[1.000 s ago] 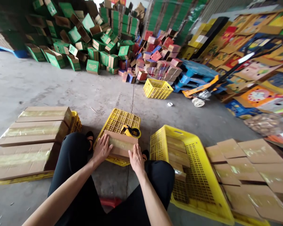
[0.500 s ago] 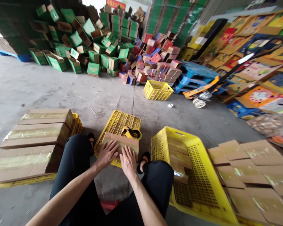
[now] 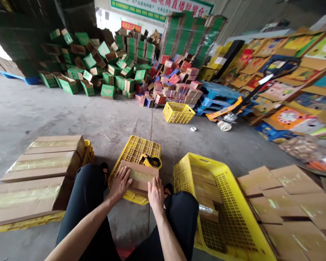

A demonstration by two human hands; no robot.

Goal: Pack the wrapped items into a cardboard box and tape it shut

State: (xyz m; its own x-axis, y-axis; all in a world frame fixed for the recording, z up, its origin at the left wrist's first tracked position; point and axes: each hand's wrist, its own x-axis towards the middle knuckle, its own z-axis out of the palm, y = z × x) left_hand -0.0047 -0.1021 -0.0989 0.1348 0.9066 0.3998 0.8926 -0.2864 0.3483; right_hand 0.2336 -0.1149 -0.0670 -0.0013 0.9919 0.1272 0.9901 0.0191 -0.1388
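A small taped cardboard box (image 3: 141,176) rests on an upturned yellow crate (image 3: 130,146) between my knees. My left hand (image 3: 119,185) lies on the left part of the box, fingers stretched out. At the box's right end is my right hand (image 3: 155,193), its fingers straight and close together, touching the edge. Neither hand wraps round the box. Just behind the box, a yellow and black tape dispenser (image 3: 151,160) lies on the crate. A clear yellowish strip of tape runs along the box's top.
To my left, larger taped boxes (image 3: 42,163) sit on a yellow crate. On my right, a yellow crate (image 3: 233,203) holds several small boxes, with more boxes (image 3: 290,203) beyond. Farther off are another crate (image 3: 178,113), a pallet jack (image 3: 228,112) and piled green boxes (image 3: 107,91).
My right hand has slid from the top of the box to its right end. My left hand has shifted slightly left. The view has tilted up a little.
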